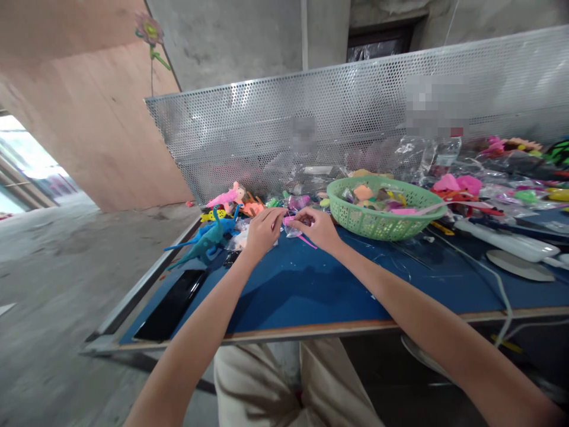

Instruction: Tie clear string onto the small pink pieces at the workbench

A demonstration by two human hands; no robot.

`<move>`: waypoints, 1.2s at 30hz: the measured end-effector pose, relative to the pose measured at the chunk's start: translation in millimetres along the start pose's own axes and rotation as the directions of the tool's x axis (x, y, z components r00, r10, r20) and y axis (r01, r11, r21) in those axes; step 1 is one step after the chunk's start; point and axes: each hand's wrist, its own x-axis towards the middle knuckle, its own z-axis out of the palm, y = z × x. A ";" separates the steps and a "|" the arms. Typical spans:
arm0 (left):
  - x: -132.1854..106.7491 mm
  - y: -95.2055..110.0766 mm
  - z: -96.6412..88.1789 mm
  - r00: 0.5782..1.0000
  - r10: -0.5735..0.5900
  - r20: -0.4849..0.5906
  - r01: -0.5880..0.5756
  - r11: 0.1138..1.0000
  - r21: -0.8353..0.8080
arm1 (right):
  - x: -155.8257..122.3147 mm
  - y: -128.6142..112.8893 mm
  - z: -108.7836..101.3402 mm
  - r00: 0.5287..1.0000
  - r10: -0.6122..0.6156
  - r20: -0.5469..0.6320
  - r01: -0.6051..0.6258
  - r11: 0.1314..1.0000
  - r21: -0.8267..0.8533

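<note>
Both my hands meet over the far middle of the blue table [311,290]. My left hand [263,232] and my right hand [316,228] are closed in pinches on a small clear plastic bag [291,228] with a pink toy in it; a thin pink tail [307,241] sticks out below. To the left lie a teal long-necked dinosaur toy [208,240], a pink one [226,197] and orange ones [252,208]. A green plastic basket [384,207] with several coloured toys stands just right of my right hand.
A perforated metal screen [355,112] backs the table. Bagged colourful toys [462,187] pile up at the far right. A white tool [502,240] with a cable lies at the right. A black phone [171,305] rests near the left front edge. Concrete floor lies to the left.
</note>
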 end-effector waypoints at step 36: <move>12.4 22.0 -7.2 0.857 -0.480 0.185 0.513 0.827 -0.229 | 5.2 -2.8 -7.1 0.999 -0.017 0.049 0.025 0.985 -0.172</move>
